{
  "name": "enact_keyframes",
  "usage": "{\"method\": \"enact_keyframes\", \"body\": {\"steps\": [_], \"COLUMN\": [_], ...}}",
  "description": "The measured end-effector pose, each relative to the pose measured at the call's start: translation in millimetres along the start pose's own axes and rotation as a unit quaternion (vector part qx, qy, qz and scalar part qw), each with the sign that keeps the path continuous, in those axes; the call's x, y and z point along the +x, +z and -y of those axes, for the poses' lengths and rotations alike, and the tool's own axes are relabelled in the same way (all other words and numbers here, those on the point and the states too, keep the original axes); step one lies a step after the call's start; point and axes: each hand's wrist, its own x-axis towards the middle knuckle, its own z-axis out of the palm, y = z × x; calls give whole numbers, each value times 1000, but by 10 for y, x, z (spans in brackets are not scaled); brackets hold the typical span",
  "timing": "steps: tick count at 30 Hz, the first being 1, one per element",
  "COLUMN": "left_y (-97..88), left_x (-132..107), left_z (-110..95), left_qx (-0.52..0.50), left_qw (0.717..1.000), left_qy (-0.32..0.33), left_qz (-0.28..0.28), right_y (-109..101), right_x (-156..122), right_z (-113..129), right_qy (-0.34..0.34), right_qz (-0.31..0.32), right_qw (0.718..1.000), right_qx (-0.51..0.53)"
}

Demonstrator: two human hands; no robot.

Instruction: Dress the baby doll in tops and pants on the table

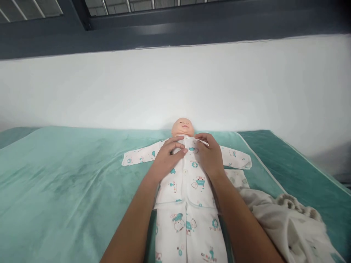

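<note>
Clock directions run from the middle of the shirt. Nearest, at six o'clock, lie white printed trousers [197,237]; a crumpled pale cloth [287,223] is heaped at four. Beyond the trousers, a matching shirt [186,182] lies front up, its two sleeves spread towards ten and two. The fabric looks light, soft and limp, likely to crease, and best taken with fingertips at its front edges or collar. On its upper front, the left hand [170,155] at eleven and right hand [210,155] at one are apart, fingers curled; whether either pinches cloth cannot be told. At twelve, by the collar, is a doll's head [182,126], probably smooth and firm. In all: two hands, one doll's head, one shirt, one pair of trousers, one heap. Farthest stands a white wall [175,84].
</note>
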Motion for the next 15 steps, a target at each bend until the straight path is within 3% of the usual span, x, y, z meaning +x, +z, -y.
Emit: {"method": "enact_keyframes", "body": {"steps": [6,9,15], "left_y": [69,109,46], "left_x": [-95,-113,-120], "left_z": [15,40,81], "left_qx": [3,-3,-42], "left_qw": [998,997,998], "left_qy": [-12,-6,-6], "left_qz": [-56,-80,-49], "right_y": [-277,-360,-62], "right_x": [11,-71,-397], "right_z": [-148,-83,177], "right_qy": [-26,-22,-52], "right_qz": [61,38,15], "right_qw": [994,994,998], "right_qx": [-86,-96,-32]}}
